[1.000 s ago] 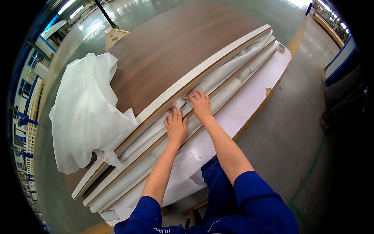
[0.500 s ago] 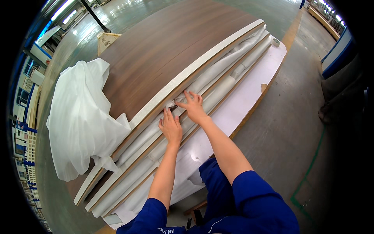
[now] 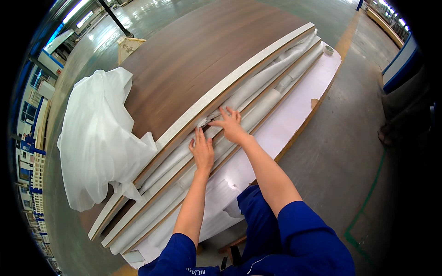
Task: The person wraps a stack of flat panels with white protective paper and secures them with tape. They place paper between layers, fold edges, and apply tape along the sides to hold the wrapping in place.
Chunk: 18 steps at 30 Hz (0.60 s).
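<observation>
My left hand [image 3: 201, 149] lies with fingers stretched over white foam wrapping [image 3: 237, 97] tucked between long narrow boards. My right hand [image 3: 231, 127], its fingers spread, touches the same wrapping just to the right. A small dark gap in the wrapping shows between the two hands. Beyond them runs a long board [image 3: 230, 79] with a whitish top and a brown edge. On the near side is a second brown-edged strip [image 3: 162, 185], with a white wrapped roll [image 3: 264, 102] alongside. What lies under my fingertips is hidden.
A large brown wood-grain panel [image 3: 193, 64] spreads out at the back. Loose white foam sheet [image 3: 99, 147] is heaped at the left. Near me is a pale packing board [image 3: 294, 110] with a worn edge, and a roll of tape [image 3: 328, 50] at its far end.
Both hands stay at nearly the same spot on the wrapping, with only slight finger movement. The whole view has shifted a little.
</observation>
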{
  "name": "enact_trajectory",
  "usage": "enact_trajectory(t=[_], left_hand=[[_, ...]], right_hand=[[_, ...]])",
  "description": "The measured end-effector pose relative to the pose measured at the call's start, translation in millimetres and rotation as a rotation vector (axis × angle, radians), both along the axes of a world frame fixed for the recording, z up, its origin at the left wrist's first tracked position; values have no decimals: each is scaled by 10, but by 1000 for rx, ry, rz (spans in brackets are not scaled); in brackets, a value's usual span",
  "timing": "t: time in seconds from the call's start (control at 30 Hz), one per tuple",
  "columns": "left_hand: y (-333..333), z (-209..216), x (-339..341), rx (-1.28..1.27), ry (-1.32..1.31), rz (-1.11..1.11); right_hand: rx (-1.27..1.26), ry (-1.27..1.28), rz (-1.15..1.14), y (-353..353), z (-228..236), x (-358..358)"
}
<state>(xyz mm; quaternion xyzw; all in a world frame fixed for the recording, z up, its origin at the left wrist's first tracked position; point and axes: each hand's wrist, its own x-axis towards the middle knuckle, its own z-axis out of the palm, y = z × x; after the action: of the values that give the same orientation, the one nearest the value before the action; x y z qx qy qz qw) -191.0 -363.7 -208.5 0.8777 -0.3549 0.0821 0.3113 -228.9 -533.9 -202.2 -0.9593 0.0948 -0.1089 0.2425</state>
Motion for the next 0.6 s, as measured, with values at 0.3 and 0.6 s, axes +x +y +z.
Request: enact_trajectory(t=[0.3,0.6], left_hand=[[60,-87,23,-61,-4,-43],[124,-72,47,-95,52,-81]], right_hand=[[-126,126,-93,219,184,66],[-98,-124,-152,18,-1,103]])
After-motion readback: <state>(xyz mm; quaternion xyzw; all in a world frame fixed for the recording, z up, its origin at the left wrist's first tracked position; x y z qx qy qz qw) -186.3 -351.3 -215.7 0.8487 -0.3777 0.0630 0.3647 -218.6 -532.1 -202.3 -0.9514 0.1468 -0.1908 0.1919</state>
